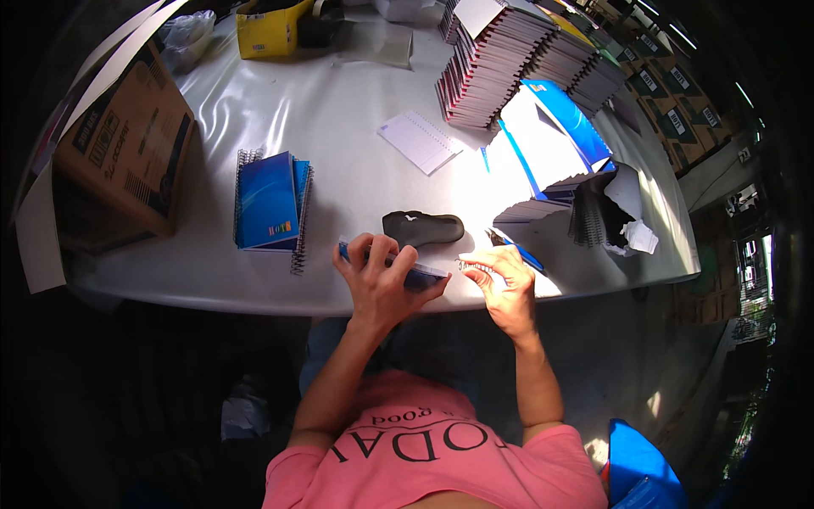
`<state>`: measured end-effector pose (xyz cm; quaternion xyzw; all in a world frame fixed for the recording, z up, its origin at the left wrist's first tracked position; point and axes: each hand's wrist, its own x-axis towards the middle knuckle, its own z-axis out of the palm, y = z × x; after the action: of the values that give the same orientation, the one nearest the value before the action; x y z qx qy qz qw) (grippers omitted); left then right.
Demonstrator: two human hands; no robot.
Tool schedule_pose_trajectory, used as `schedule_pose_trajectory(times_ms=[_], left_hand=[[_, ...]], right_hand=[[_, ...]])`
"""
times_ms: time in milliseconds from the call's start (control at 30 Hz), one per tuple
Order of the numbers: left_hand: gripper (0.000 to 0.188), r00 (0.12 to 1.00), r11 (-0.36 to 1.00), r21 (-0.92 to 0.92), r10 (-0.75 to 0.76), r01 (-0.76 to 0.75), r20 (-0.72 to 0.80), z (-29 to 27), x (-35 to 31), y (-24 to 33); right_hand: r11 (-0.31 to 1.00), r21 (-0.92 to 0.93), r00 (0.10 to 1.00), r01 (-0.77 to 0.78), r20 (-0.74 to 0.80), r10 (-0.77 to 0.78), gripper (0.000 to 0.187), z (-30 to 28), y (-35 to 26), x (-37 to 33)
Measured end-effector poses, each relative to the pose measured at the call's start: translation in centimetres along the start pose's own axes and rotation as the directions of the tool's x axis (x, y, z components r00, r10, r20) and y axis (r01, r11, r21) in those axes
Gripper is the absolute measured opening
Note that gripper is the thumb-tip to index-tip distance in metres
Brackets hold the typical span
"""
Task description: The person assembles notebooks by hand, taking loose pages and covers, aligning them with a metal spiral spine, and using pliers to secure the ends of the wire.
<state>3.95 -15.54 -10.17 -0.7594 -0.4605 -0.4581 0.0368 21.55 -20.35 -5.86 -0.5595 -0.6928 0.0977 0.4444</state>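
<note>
My left hand (379, 276) is closed around a small blue notebook (421, 276), tilted on its edge at the near side of the table. Between thumb and fingers, my right hand (509, 288) pinches a short metal wire spiral (475, 266), a little apart from the notebook's right end. Just beyond my hands lies a dark, elongated, rounded object (424, 228) whose kind I cannot make out. A slim blue-and-black tool (519, 250) lies behind my right hand, partly covered by it. To the left, several spiral-bound blue notebooks (267, 204) sit in a small stack.
An open cardboard box (127, 144) stands at the left edge. Tall stacks of spiral notebooks (500, 64) fill the far right, with blue covers and pages (560, 127) nearer. A loose lined sheet (420, 142) lies mid-table. A yellow box (267, 32) stands at the back.
</note>
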Motion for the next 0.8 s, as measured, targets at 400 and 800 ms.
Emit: schedule_pose_trajectory(times_ms=[400,800], left_hand=[[0.055,0.992,1.000,-0.017,-0.009,0.011,0.124,-0.5,0.1,-0.6],[0.054,0.994,0.990,-0.141,-0.006,0.022,0.109,-1.2,0.4,-1.3]], right_hand=[[0.906,0.103,0.820,-0.411,0.475,0.318,0.024,-0.5,-1.7,1.1],[0.837,0.052,0.705,-0.544,0.570,0.423,0.021,-1.5,-0.8,0.6]])
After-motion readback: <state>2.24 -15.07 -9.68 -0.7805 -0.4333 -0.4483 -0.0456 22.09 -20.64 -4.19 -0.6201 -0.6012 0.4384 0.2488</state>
